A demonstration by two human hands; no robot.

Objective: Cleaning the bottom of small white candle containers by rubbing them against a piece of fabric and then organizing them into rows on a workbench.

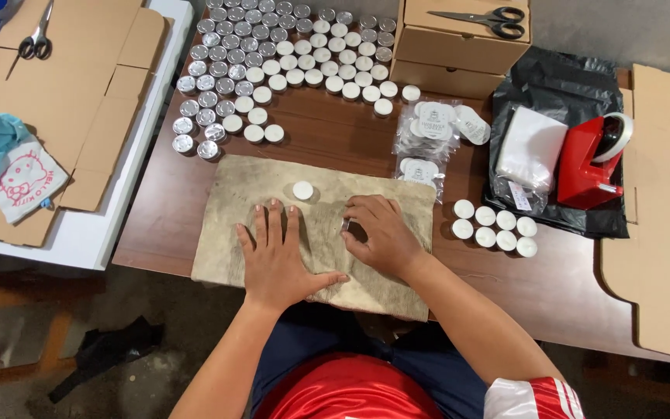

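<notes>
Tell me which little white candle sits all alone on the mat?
The single white candle just above the left hand fingertips. It lies alone on the tan mat; all other candles sit in groups on the bare table.

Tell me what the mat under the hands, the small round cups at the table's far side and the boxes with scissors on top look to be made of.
Mat: mottled tan, matte, probably hide or suede-like fabric. Round cups: thin shiny silver metal, likely aluminium, some showing white, wax-like tops. Boxes: plain brown cardboard, matte, with folded edges.
</notes>
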